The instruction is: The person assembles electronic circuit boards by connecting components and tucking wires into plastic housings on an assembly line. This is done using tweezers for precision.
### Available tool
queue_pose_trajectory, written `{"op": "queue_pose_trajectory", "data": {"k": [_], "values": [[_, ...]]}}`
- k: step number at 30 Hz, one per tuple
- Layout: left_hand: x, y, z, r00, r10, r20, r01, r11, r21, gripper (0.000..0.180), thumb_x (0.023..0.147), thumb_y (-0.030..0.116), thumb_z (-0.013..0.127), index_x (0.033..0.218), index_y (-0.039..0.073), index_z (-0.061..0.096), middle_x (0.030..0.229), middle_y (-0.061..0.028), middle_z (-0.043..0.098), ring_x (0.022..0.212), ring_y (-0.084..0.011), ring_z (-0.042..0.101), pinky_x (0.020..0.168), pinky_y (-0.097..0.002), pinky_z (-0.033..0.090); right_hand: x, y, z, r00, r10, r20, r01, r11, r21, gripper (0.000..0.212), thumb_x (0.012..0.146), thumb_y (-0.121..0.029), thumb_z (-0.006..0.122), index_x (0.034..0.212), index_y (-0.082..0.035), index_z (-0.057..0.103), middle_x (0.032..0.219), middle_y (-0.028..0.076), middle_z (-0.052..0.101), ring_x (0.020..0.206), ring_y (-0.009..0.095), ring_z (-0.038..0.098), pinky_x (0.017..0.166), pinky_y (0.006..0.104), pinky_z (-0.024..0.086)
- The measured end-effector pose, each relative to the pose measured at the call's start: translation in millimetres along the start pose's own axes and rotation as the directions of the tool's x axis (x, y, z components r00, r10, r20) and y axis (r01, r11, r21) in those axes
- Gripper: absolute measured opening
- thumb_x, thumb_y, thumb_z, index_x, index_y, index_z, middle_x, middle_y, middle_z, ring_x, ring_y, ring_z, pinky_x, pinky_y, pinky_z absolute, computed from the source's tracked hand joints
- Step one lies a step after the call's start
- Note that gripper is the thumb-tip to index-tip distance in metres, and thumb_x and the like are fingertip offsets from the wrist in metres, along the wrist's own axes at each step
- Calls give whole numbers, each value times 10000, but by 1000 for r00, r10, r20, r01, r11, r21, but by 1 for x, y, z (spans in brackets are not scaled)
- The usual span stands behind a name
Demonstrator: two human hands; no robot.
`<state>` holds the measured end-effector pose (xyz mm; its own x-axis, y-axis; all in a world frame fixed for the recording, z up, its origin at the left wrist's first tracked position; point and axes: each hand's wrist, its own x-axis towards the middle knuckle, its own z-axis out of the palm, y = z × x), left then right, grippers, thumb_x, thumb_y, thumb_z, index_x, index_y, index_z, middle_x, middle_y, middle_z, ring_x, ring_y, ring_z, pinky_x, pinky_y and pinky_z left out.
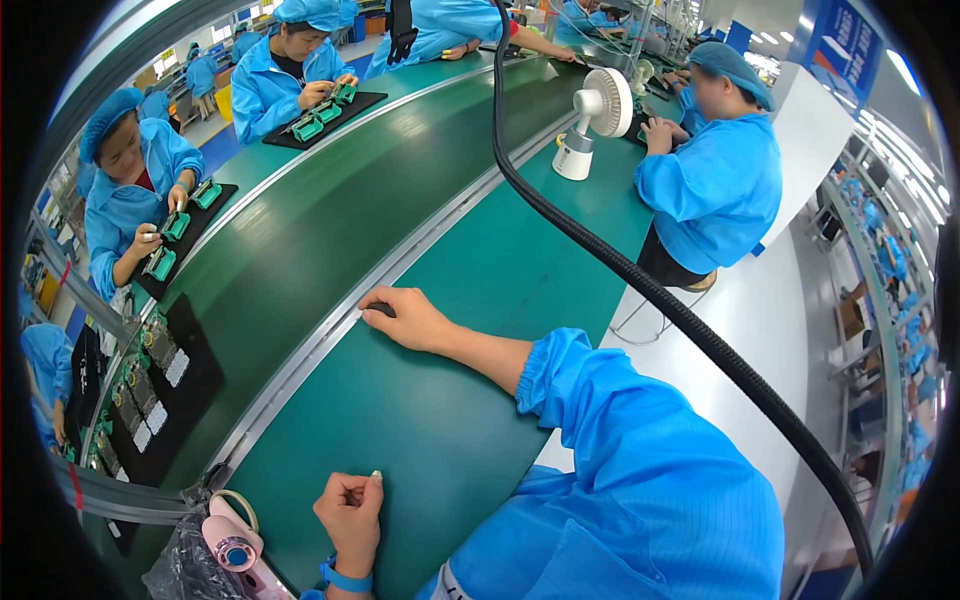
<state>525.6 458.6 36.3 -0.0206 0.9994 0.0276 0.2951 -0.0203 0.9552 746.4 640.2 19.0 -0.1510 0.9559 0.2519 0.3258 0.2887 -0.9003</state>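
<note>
My right hand (408, 320) rests on the green tabletop (480, 270) near the metal rail, its fingers curled around a small black rounded object (381, 309). Most of that object is hidden by the fingers, so its kind does not show. Closer to me, my left hand (350, 508) is closed above the same tabletop, thumb and forefinger pressed together. Whether anything small sits in that pinch cannot be made out. A blue band (346, 577) circles the left wrist.
A green conveyor belt (340, 200) runs beyond the metal rail (400, 255), carrying a black mat (180, 400) with several device parts. A pink handheld fan (235, 545) and dark plastic bag stand lower left. A white fan (590, 120), a black hose (620, 262) and co-workers surround the line.
</note>
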Motion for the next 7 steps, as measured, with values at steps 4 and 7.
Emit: {"op": "queue_pose_trajectory", "data": {"k": [4, 7], "values": [[0, 2, 0, 1000, 4, 9, -4, 999, 45, 207, 824, 32, 680, 710, 48, 508, 608, 58, 461, 528, -12, 372, 472, -181, 302, 2, 2, -1, 999, -28, -21, 27, 999, -48, 257, 848, -193, 598, 1013, 0, 635, 885, 178, 682, 825, 268, 669, 760, 349, 516], [3, -2, 1, 1000, 17, -20, -19, 995, -102, 132, 855, 21, 628, 881, 56, 503, 761, 9, 517, 562, -7, 393, 492, -174, 315, 3, 0, -2, 1000, 3, -4, -3, 999, -43, 255, 845, -203, 600, 1018, -21, 644, 909, 179, 685, 875, 282, 669, 781, 349, 518]]}}
